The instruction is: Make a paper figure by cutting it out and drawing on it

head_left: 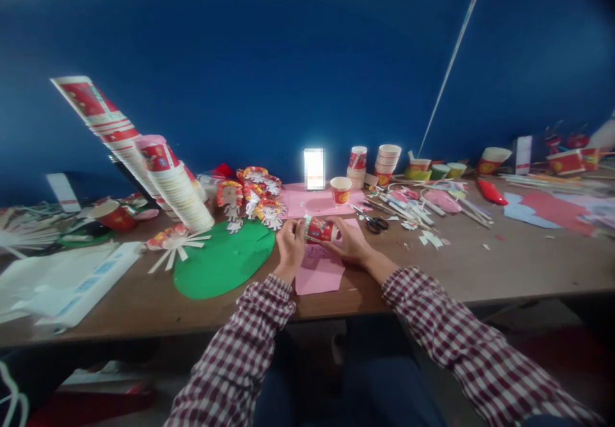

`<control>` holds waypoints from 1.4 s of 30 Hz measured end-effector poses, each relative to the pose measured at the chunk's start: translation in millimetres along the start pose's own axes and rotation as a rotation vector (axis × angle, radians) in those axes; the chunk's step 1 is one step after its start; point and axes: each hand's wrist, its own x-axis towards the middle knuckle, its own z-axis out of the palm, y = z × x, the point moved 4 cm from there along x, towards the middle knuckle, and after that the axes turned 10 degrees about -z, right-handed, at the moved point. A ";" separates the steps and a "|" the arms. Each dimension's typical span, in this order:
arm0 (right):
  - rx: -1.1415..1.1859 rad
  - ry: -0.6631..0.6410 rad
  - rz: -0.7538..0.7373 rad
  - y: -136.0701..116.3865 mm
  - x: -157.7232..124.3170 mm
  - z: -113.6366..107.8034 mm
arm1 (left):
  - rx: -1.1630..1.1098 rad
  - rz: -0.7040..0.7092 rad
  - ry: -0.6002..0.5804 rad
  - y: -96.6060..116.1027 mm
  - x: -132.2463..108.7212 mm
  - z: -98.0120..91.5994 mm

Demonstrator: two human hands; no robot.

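Note:
A red printed paper cup (319, 229) lies on its side between my two hands, above a pink paper sheet (319, 273). My left hand (291, 246) grips the cup's left end, and my right hand (350, 241) has its fingers round the right end. Behind the cup, another pink sheet (314, 203) lies on the table, with an upright cup (341, 190) on it. Black scissors (373, 222) rest just beyond my right hand. To the left of my left hand is a green round sheet (223, 264).
Tall leaning cup stacks (177, 190) stand at the left, beside lion-like paper figures (252, 196). Shorter cup stacks (387, 164) are at the back. Paper strips and scraps (413, 209) lie right of centre, near a red object (491, 192). A white packet (91, 286) lies left.

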 end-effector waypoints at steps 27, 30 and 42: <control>0.032 0.001 0.022 6.3 -1.5 5.8 | -0.013 0.099 -0.124 3.9 -4.8 2.4; 0.022 0.008 0.030 7.9 -1.2 7.2 | -0.003 0.069 -0.078 2.3 -2.7 1.8; -0.015 0.008 0.050 8.5 -0.3 9.2 | 0.069 0.027 -0.001 -3.8 0.6 1.6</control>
